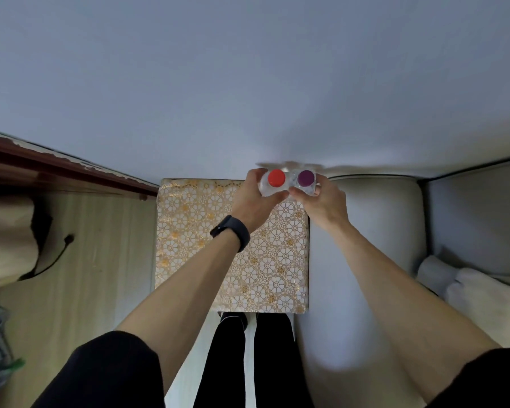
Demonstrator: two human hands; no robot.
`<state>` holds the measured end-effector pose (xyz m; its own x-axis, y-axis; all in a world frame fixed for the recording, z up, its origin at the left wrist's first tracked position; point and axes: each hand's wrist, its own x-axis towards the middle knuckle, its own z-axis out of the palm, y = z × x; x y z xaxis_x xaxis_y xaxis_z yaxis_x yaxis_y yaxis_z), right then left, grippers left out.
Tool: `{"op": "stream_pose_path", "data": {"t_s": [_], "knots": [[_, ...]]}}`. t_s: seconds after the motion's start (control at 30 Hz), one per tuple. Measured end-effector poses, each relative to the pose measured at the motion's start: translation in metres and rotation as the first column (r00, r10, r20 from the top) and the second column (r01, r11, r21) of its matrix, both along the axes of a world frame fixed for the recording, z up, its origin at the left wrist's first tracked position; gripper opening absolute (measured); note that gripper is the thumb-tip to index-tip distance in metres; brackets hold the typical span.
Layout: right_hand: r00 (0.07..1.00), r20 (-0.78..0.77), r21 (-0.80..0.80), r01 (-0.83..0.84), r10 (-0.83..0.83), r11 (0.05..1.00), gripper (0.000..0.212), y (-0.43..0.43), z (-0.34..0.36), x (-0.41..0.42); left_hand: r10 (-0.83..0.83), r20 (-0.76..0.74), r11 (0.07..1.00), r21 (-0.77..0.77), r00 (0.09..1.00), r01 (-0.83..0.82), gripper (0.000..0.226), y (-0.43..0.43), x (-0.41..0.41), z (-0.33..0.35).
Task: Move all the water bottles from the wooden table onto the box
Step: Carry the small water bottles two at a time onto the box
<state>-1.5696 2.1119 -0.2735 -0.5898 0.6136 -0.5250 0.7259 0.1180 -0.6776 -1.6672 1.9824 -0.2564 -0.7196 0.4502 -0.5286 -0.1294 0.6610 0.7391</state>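
The fingers and thumb of the left hand point(255, 197) curl round the clear body of a water bottle with a red cap point(276, 178), gripping it just below the cap. The fingers and thumb of the right hand point(326, 203) curl in the same way round a second water bottle with a purple cap point(306, 178). Both bottles stand upright, caps toward the camera, side by side with the thumbs nearly meeting in front of them. They sit over the far right corner of the box point(189, 231), whose top is covered in a white-and-gold flower pattern; whether their bases rest on the box or hang above it cannot be told. A black wristband point(232, 233) circles the left wrist, and both forearms are bare up to short black sleeves. Left of the box lies the pale wooden table point(100, 260), which carries a black cable point(52, 259) and a beige bundle of cloth point(6, 240) at its left edge. Right of the box is a grey cushioned seat point(374, 231). A plain pale wall point(248, 69) fills the upper half of the view.
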Motion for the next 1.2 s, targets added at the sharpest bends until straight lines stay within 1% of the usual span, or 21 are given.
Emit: {"op": "stream_pose_path", "data": {"t_s": [0.1,0.2,0.3,0.43,0.5,0.57,0.63,0.7,0.8,0.87,0.9,0.93,0.97,1.03,1.07,1.13,1.2], "knots": [[0.999,-0.04,-0.002,0.024,-0.024,1.0,0.058,-0.006,-0.005,0.003,-0.041,-0.017,0.999,-0.01,0.999,0.041,0.065,0.002,-0.006,0.0],[0.998,-0.049,-0.019,0.039,-0.04,0.999,0.058,-0.006,-0.004,0.002,0.012,0.004,1.0,-0.009,1.0,-0.012,0.069,0.003,-0.005,0.0],[0.996,-0.059,-0.029,0.059,-0.061,0.998,0.059,-0.009,-0.005,0.001,0.04,0.031,0.999,0.005,0.999,-0.04,0.065,0.003,-0.004,-0.001],[0.993,-0.069,0.005,0.091,-0.091,0.996,0.06,-0.019,-0.006,0.0,0.079,0.063,0.997,-0.002,0.995,-0.08,0.067,0.0,-0.004,0.001],[0.991,-0.076,-0.024,0.111,-0.113,0.994,0.064,-0.02,-0.006,0.002,0.085,0.067,0.996,-0.007,0.994,-0.084,0.072,0.001,-0.005,0.0],[0.987,-0.088,-0.087,0.126,-0.134,0.988,0.073,-0.019,-0.004,0.007,0.078,0.063,0.997,-0.018,0.995,-0.077,0.075,0.001,-0.004,0.001],[0.99,-0.089,-0.122,0.1,-0.111,0.988,0.079,-0.018,0.002,0.012,0.062,0.071,0.998,-0.021,0.996,-0.061,0.077,0.0,-0.003,0.007],[0.993,-0.078,-0.123,0.077,-0.087,0.989,0.075,-0.019,0.01,0.017,0.04,0.097,0.999,-0.015,0.994,-0.039,0.076,-0.003,-0.003,0.013],[0.996,-0.051,-0.076,0.072,-0.076,0.994,0.058,-0.023,0.03,0.023,-0.042,0.091,0.998,-0.037,0.995,0.045,0.067,-0.011,-0.006,0.034],[0.999,-0.02,-0.011,0.036,-0.037,0.999,0.047,-0.028,0.05,0.025,-0.125,0.046,0.989,-0.076,0.991,0.128,0.064,-0.019,-0.007,0.055],[1.0,0.011,0.02,0.015,-0.015,1.0,0.043,-0.031,0.063,0.026,-0.187,0.001,0.975,-0.125,0.982,0.186,0.064,-0.024,-0.007,0.067],[0.999,0.052,0.054,-0.013,0.01,0.998,0.04,-0.033,0.077,0.026,-0.272,-0.06,0.945,-0.207,0.96,0.255,0.064,-0.029,-0.007,0.081],[0.994,0.102,0.073,-0.042,0.034,0.996,0.039,-0.034,0.092,0.027,-0.372,-0.121,0.897,-0.303,0.92,0.323,0.064,-0.034,-0.008,0.095],[0.981,0.168,0.076,-0.109,0.095,0.991,0.037,-0.036,0.126,0.027,-0.545,-0.183,0.78,-0.468,0.818,0.415,0.062,-0.045,-0.01,0.127],[0.975,0.169,0.082,-0.158,0.143,0.984,0.036,-0.036,0.145,0.026,-0.601,-0.203,0.735,-0.52,0.773,0.436,0.06,-0.05,-0.012,0.145],[0.964,0.137,0.137,-0.247,0.229,0.959,0.032,-0.035,0.187,0.023,-0.66,-0.255,0.693,-0.57,0.707,0.441,0.056,-0.057,-0.017,0.184],[0.962,0.099,0.197,-0.269,0.254,0.943,0.029,-0.034,0.236,0.019,-0.664,-0.32,0.701,-0.58,0.675,0.415,0.054,-0.063,-0.024,0.224]]}}
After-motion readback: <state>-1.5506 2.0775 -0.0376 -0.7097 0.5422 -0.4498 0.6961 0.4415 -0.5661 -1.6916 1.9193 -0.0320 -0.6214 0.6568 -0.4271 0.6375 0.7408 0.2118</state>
